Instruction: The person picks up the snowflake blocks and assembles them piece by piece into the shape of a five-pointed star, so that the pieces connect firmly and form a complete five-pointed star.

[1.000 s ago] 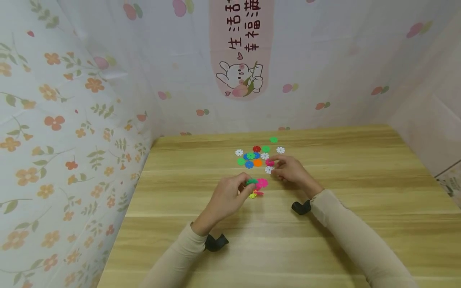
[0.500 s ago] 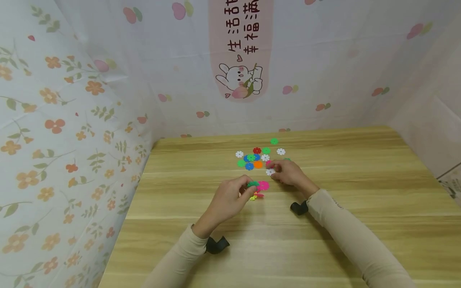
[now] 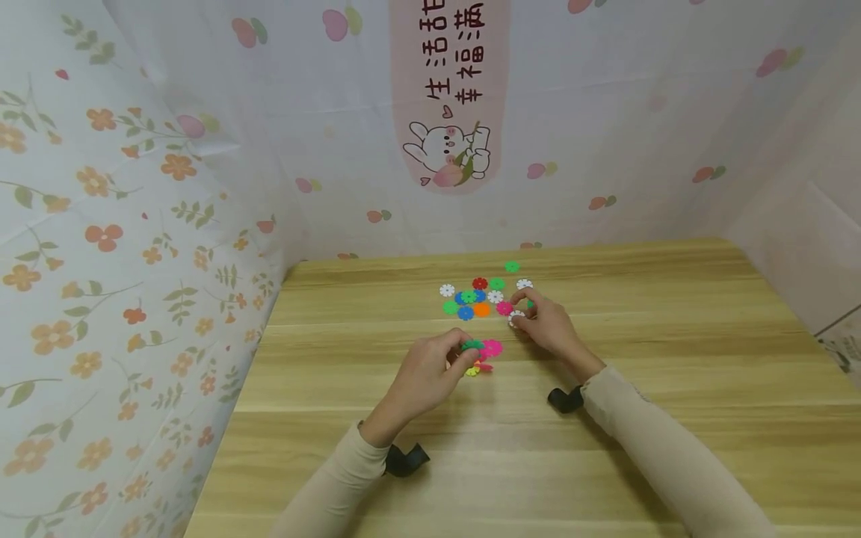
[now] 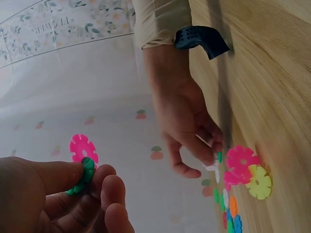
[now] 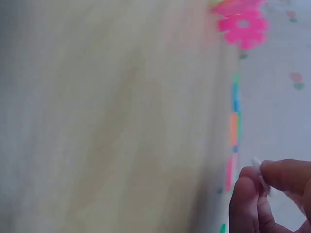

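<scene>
My left hand (image 3: 430,366) pinches a green notched plastic disc (image 4: 83,177) between thumb and fingers. A pink notched disc (image 4: 82,148) adjoins the green one. Close by are more pink discs (image 4: 241,162) and a yellow disc (image 4: 260,182), touching each other. Whether they connect to the held pieces I cannot tell. My right hand (image 3: 548,325) pinches a white notched disc (image 3: 516,319) at its edge, seen nearly edge-on in the right wrist view. Just left of its fingers lies a pink disc (image 3: 504,308).
Loose discs lie beyond the hands on the wooden table (image 3: 605,463): a red disc (image 3: 480,284), an orange disc (image 3: 481,309), and several white, blue and green ones. A patterned cloth (image 3: 323,134) hangs behind the table. Each wrist bears a black strap (image 3: 565,400).
My right hand has taken hold of the white disc and drawn it slightly right, uncovering the pink disc. My left hand keeps its hold, nearly still.
</scene>
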A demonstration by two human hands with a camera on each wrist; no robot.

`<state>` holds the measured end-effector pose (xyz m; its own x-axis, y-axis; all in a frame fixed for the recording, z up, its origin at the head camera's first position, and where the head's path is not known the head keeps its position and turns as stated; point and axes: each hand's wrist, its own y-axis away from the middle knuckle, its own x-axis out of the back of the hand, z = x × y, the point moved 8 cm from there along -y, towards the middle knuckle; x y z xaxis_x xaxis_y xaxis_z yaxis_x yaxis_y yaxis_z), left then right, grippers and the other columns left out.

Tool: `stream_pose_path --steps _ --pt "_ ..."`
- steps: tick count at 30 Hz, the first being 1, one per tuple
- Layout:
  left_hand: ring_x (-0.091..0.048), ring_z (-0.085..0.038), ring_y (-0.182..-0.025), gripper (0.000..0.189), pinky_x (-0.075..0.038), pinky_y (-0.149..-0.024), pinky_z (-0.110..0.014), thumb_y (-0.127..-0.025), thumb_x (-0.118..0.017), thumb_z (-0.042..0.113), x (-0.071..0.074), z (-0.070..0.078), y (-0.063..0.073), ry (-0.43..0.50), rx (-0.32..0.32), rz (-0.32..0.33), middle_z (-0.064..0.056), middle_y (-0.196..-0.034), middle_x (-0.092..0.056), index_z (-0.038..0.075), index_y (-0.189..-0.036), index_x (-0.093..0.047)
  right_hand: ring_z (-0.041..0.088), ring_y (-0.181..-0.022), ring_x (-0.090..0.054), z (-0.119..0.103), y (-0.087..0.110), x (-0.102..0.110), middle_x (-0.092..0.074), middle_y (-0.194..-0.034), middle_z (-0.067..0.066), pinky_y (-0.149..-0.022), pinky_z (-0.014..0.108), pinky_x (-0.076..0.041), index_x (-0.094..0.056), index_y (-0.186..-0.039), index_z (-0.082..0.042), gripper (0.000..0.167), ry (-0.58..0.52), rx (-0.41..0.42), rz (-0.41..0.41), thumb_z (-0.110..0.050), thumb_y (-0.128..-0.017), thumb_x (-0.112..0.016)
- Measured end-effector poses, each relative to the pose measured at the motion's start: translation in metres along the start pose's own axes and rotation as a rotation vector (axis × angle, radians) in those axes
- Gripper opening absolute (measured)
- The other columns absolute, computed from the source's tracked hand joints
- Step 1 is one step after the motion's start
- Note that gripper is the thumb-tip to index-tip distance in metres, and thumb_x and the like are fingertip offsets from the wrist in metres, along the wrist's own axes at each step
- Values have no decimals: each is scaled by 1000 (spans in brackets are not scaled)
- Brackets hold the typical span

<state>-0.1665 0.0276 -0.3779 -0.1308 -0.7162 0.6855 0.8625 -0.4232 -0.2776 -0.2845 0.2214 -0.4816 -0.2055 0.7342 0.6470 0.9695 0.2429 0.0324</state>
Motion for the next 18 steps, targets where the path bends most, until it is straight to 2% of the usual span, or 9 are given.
stream_pose_path --steps 2,5,9,12,15,18 --pt "-56 -3 -65 8 -47 -54 -24 -99 -65 21 1 0 0 3 -2 3 14 -74 -62 13 -98 -67 22 -71 -64 -2 5 6 -67 -85 9 -64 34 -50 -60 -124 -13 27 -82 -15 20 -19 -98 -65" --pt "-56 -4 -64 9 -46 -53 -23 -100 -64 21 1 2 -1 -2 -20 8 14 -73 -62 13 -98 -67 28 -79 -65 -5 11 12 -67 -90 14 -69 34 -53 -63 -125 -11 27 -188 -30 10 -20 -100 -63" --pt "-55 -5 -63 9 -45 -53 -23 -100 -64 21 1 4 -3 -6 -28 6 14 -72 -61 14 -97 -67 39 -91 -65 -14 17 16 -65 -98 21 -81 41 -57 -62 -128 -6 33 -318 -23 -8 -20 -99 -65" --pt "-55 -5 -63 9 -44 -52 -23 -100 -64 22 -1 4 -3 -2 -20 -1 14 -71 -60 14 -96 -66 42 -99 -64 -20 21 17 -60 -102 21 -88 46 -55 -61 -132 -4 37 -455 -32 -22 -17 -97 -67" --pt "-55 -4 -63 9 -44 -52 -23 -100 -63 22 -1 5 -4 1 -23 -2 14 -72 -61 14 -96 -66 33 -98 -64 -24 24 16 -53 -103 16 -90 42 -54 -61 -134 -4 41 -554 -48 -30 -15 -95 -70" --pt "-55 -2 -63 9 -45 -52 -23 -100 -64 21 0 6 -5 0 -28 2 14 -74 -63 13 -96 -66 22 -90 -60 -29 26 17 -48 -104 13 -88 35 -55 -61 -135 -5 45 -556 -44 -38 -16 -93 -72"
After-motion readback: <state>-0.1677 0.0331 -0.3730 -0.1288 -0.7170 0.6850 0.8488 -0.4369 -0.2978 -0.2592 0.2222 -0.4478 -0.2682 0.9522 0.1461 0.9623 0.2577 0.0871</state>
